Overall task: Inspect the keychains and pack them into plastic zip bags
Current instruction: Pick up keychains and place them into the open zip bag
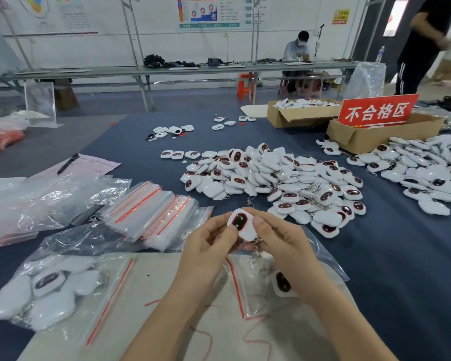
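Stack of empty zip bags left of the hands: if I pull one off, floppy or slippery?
The stack of empty zip bags is thin, clear film, so a single bag would probably droop. The bags lie fanned and glossy, so neighbours will likely slide along with it.

The left forearm (162, 316) and the right forearm (336, 316) rose bare from the lower edge and converged toward the middle. The left grip (211, 241) curled round the left side of a keychain (241, 221), thumb against its edge. The right grip (279, 239) pinched the right side, thumb laid on top, fingers folded underneath. The two grips sat just beside each other, palms turned inward.
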`<state>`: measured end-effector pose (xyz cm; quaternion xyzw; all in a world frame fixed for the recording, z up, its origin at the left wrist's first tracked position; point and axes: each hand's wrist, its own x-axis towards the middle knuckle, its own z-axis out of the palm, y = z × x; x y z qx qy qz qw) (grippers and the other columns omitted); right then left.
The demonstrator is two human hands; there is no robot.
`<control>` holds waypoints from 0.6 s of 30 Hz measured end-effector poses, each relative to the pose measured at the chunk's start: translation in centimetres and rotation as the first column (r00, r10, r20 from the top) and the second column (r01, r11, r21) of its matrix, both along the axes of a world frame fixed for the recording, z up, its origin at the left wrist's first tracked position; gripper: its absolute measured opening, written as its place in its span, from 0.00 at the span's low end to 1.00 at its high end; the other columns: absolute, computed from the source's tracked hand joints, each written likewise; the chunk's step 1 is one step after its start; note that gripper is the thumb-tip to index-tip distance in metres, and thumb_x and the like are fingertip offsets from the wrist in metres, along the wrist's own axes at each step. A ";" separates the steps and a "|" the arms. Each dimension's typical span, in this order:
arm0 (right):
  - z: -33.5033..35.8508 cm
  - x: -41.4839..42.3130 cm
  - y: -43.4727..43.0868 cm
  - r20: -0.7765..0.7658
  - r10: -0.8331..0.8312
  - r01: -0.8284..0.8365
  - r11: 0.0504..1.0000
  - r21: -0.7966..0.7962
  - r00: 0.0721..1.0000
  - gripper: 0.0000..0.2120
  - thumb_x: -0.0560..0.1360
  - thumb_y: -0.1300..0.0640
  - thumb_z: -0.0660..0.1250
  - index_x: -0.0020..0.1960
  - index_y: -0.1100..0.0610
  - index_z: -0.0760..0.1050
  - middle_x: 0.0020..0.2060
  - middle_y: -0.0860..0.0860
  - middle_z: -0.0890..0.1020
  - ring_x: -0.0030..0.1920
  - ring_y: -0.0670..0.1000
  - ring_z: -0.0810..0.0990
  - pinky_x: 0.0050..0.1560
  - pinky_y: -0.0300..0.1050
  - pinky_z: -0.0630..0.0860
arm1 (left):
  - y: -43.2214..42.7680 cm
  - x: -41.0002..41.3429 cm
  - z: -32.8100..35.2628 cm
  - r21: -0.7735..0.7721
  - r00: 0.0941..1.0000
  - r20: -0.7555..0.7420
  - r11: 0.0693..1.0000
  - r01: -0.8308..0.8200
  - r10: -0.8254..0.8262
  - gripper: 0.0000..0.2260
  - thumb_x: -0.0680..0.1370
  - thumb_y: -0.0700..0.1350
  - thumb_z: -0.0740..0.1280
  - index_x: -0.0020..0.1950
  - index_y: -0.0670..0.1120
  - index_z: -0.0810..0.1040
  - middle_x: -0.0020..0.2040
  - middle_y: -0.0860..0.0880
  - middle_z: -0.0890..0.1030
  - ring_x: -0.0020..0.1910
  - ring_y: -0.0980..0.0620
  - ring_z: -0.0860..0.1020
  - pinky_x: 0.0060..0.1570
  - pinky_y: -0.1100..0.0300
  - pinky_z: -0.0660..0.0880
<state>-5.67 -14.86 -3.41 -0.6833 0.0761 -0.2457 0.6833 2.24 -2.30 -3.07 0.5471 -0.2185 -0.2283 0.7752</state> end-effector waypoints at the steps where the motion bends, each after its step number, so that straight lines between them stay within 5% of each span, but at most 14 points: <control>1: 0.1 0.0 0.1 0.005 0.029 -0.029 0.999 0.035 1.000 0.15 0.84 0.59 0.61 0.59 0.46 0.83 0.54 0.50 0.86 0.56 0.51 0.84 0.53 0.44 0.82 | 0.0 0.0 0.0 0.006 1.000 0.004 1.000 -0.015 0.015 0.07 0.81 0.38 0.67 0.54 0.44 0.85 0.48 0.41 0.86 0.43 0.47 0.85 0.43 0.60 0.81; 8: 0.5 -0.4 0.0 0.039 0.132 -0.137 0.974 0.178 0.990 0.14 0.82 0.55 0.61 0.61 0.50 0.83 0.57 0.54 0.85 0.59 0.55 0.83 0.53 0.43 0.81 | 0.2 -0.4 0.5 0.040 0.996 0.077 0.998 -0.056 0.053 0.07 0.81 0.36 0.66 0.56 0.41 0.82 0.45 0.43 0.87 0.40 0.52 0.85 0.41 0.66 0.79; 13: 0.7 -0.4 0.1 0.043 0.141 -0.147 0.970 0.196 0.989 0.15 0.82 0.59 0.60 0.61 0.51 0.83 0.57 0.54 0.85 0.56 0.52 0.84 0.50 0.41 0.80 | 0.4 -0.4 0.6 0.071 0.986 0.147 0.994 -0.085 0.074 0.09 0.80 0.34 0.66 0.52 0.46 0.82 0.41 0.53 0.87 0.39 0.61 0.83 0.41 0.70 0.77; 18: 0.7 -0.6 0.1 0.020 0.134 -0.136 0.981 0.137 0.991 0.18 0.84 0.63 0.59 0.61 0.48 0.83 0.56 0.52 0.86 0.57 0.52 0.84 0.51 0.40 0.80 | 0.5 -0.5 0.7 0.056 0.989 0.127 0.995 -0.087 0.079 0.07 0.80 0.37 0.67 0.54 0.45 0.83 0.45 0.48 0.87 0.43 0.55 0.85 0.42 0.67 0.79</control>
